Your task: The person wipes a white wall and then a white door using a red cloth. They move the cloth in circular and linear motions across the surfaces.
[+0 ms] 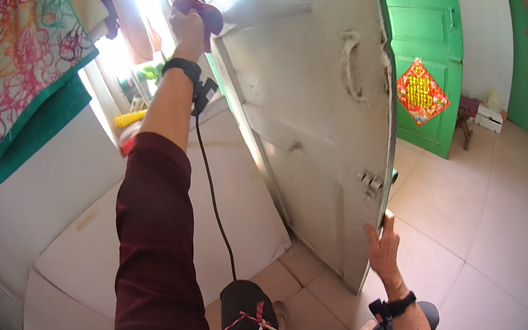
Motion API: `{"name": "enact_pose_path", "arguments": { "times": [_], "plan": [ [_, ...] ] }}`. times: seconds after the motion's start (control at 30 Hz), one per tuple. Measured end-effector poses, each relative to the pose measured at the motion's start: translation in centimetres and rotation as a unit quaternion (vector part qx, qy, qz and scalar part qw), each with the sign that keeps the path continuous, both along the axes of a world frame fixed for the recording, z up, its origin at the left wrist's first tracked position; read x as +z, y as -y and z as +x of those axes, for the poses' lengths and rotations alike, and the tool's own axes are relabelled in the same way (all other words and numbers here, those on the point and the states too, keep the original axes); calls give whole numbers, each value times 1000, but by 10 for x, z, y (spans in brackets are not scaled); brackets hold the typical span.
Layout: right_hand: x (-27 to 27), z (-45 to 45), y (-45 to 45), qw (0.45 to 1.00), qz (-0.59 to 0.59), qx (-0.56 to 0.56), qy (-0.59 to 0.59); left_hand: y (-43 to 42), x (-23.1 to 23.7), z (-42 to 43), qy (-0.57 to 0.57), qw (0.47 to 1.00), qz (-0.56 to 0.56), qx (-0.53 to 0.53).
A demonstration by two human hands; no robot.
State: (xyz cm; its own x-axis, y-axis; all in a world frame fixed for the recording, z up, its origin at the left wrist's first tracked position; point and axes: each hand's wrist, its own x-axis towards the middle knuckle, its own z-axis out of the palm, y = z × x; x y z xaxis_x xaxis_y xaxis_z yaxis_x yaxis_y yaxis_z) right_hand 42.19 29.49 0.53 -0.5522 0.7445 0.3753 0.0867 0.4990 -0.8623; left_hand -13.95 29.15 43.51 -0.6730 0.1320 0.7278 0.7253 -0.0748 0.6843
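Raised toward the upper left, my left hand [187, 30] grips a bunched dark red cloth [204, 14] close to the hinge-side edge of a white painted door [301, 83]. Whether the cloth touches the door cannot be told. My right hand [386, 247] holds the door's free edge low down, thumb on the near face and fingers round the far side. The door stands ajar, with a worn pull handle [353, 65] and a small metal latch [370, 182] on its face. Both wrists wear black straps with small devices; a cable [215, 199] runs down from the left one.
Patterned towels [29, 58] hang before a bright window at left. A yellow-capped item [128, 118] sits on the sill. White panels [96, 227] lean below. Beyond the door are a green door [424, 71] with a red diamond decoration, a stool [467, 116], a white box [489, 119] and floor tiles [508, 212].
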Motion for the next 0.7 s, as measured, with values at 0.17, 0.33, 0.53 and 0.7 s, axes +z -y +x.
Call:
{"name": "enact_pose_path", "arguments": {
  "times": [0.17,0.33,0.53,0.7],
  "plan": [
    [3,2,27,997,63,31,12,-20,21,-46,113,984,-63,-125],
    [-8,-15,31,996,50,71,-26,-35,-4,-48,192,972,-108,-76],
    [-12,-37,19,998,-23,55,-33,-44,-3,0,23,986,-56,-156],
    [-8,-32,15,997,-38,31,-60,-61,3,84,-141,989,-2,-53]
  ]
}}
